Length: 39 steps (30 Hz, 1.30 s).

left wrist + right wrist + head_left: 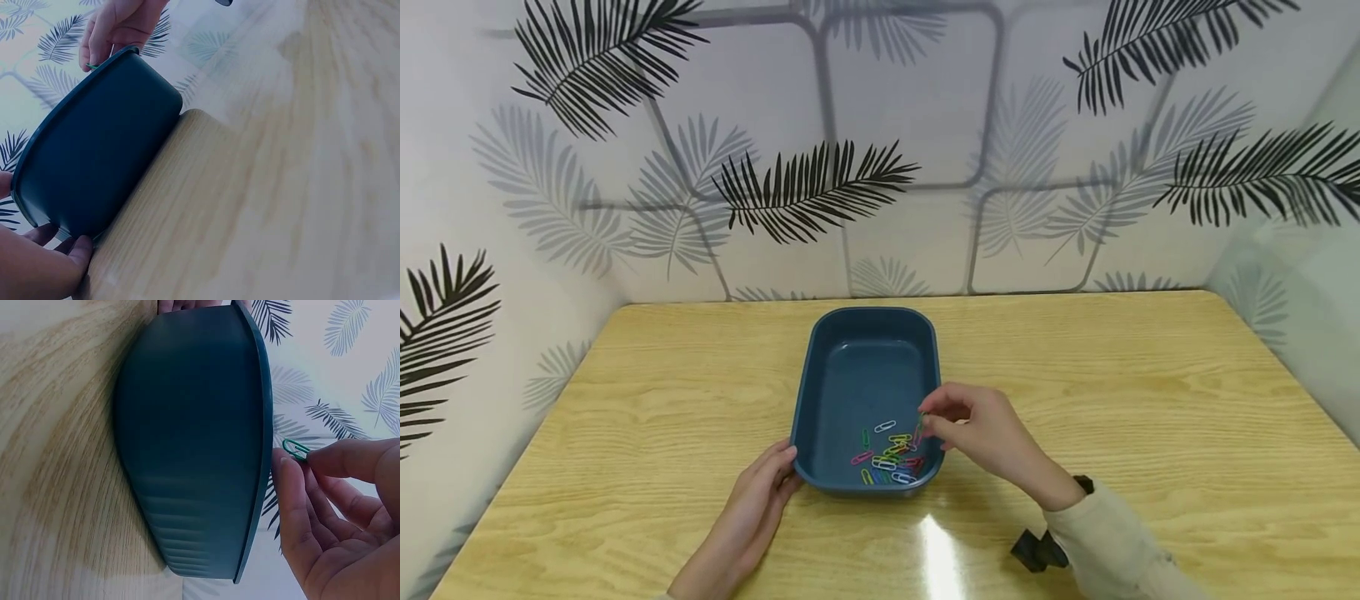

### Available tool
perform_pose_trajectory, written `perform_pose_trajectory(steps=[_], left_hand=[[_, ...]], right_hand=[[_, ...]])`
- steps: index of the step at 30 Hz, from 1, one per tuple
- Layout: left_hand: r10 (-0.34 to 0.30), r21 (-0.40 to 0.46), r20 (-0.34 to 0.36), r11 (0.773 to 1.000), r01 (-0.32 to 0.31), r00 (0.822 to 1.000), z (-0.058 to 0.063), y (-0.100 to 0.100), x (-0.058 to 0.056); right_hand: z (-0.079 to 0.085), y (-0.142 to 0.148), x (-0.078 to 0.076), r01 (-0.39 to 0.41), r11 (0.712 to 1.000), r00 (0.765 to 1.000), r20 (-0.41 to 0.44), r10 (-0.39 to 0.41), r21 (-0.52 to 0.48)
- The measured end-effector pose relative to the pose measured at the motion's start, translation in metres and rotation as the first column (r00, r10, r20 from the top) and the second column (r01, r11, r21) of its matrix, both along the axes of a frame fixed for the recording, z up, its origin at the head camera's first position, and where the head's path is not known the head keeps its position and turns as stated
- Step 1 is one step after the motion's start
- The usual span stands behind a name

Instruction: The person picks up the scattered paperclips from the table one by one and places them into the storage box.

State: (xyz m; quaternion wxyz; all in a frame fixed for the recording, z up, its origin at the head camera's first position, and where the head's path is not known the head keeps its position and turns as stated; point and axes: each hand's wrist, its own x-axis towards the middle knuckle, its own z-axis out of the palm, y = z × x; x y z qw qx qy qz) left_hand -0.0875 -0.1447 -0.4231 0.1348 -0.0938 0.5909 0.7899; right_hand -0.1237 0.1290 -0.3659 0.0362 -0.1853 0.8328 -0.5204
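Note:
A dark blue plastic bin (pixel 865 387) sits on the table, with several coloured paper clips (pixel 891 457) in its near end. My left hand (pixel 762 492) holds its near left corner, thumb at the rim and fingers against the outer wall; in the left wrist view these fingers (pixel 69 247) touch the wall low down. Over the right rim, my right hand (pixel 981 425) pinches a green paper clip (pixel 295 449) between thumb and index finger. In the head view a pinkish clip (pixel 916 437) shows just below it; I cannot tell whether the two are linked.
The wooden table (pixel 1135 400) spreads out on both sides of the bin. A wall with leaf-patterned covering (pixel 910 108) stands behind it. A black strap piece (pixel 1037 550) hangs at the right wrist, beside a light sleeve (pixel 1112 542).

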Motion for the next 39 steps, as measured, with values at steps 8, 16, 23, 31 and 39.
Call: perform_pose_trajectory(steps=[8,16,23,31,39], left_hand=[[0.009,0.007,-0.005,1.000,-0.009,1.000,0.000,0.000,0.000],[0.021,0.009,-0.006,1.000,-0.021,1.000,0.000,0.000,0.001],[0.001,-0.007,-0.008,1.000,-0.001,1.000,0.000,-0.003,0.001],[0.007,-0.039,-0.031,0.999,-0.009,0.999,-0.005,0.001,0.000],[-0.028,-0.276,-0.038,0.961,0.016,0.999,0.002,-0.003,0.006]], right_hand=[[-0.001,0.001,-0.002,0.005,1.000,1.000,-0.013,-0.005,0.010],[-0.002,0.001,-0.004,-0.001,1.000,1.000,0.008,0.000,0.030],[-0.004,-0.002,-0.005,-0.007,0.999,1.000,0.016,0.006,0.046],[-0.009,0.006,-0.004,-0.036,0.999,0.999,0.040,0.036,0.013],[-0.024,0.028,0.005,-0.042,0.999,0.995,0.090,0.044,-0.026]])
